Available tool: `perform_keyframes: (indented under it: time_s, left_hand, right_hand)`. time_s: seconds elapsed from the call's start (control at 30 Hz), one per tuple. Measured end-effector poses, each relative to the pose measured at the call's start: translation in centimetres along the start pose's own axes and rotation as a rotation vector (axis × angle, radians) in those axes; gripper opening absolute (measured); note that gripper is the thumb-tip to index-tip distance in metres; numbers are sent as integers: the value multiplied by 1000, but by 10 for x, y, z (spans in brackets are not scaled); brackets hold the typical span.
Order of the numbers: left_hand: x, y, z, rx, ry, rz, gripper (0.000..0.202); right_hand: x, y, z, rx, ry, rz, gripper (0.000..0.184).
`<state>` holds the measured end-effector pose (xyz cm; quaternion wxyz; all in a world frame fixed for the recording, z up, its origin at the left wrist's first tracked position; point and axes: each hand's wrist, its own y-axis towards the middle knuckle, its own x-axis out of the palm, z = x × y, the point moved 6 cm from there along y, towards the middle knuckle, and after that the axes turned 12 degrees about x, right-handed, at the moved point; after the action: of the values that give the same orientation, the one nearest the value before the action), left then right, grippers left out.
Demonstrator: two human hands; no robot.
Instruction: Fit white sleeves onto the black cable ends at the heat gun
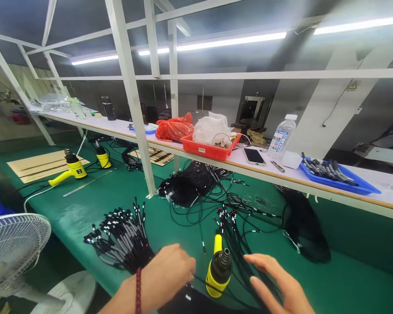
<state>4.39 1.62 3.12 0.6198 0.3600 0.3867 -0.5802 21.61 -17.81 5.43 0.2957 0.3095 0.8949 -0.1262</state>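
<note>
Head view: left hand, fingertips hidden; right hand, wrist cut off

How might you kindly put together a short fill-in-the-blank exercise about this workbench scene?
The heat gun standing between the left hand and right hand has a ____ body.
The tray of bags on the shelf is ____.
The tray of cable pieces is ____.
The workbench top is ____.

yellow; red; blue; green
</note>
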Motion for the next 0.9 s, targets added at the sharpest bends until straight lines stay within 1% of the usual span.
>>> perform_keyframes:
  time_s: [0.1, 0.17, 0.23, 0.27, 0.3, 0.4, 0.5, 0.6, 0.77, 0.9]
  left_hand:
    - [-8, 12, 47, 117, -58, 4, 31]
    - [-14, 20, 69, 148, -73, 16, 32]
    - [-20, 26, 82, 164, -76, 18, 30]
    - [-22, 28, 86, 168, -77, 18, 30]
    - [-25, 29, 88, 170, -79, 21, 30]
    - [-31, 30, 86, 176, -90, 35, 29]
    - [-29, 32, 77, 168, -91, 34, 28]
    - [-24, 37, 67, 142, -84, 72, 28]
    - [-17, 46, 52, 32, -115, 168, 30]
    - [-12, 52, 44, 6, -154, 204, 41]
  right_hand:
    - [25, -5, -28, -82, 8, -200, 40]
    - [35, -7, -38, -76, -5, -281, 36]
    - [38, -6, -44, -69, -32, -300, 20]
    - [36, -5, -45, -69, -44, -282, 13]
    - [32, -4, -45, -73, -53, -251, 12]
    - [21, -1, -43, -85, -57, -152, 23]
    - [14, 2, -39, -77, -43, -105, 26]
    - [14, 6, -35, -51, -55, -87, 26]
    - [19, 17, -28, -8, -88, -62, 29]
    - [20, 26, -27, 7, -106, -36, 27]
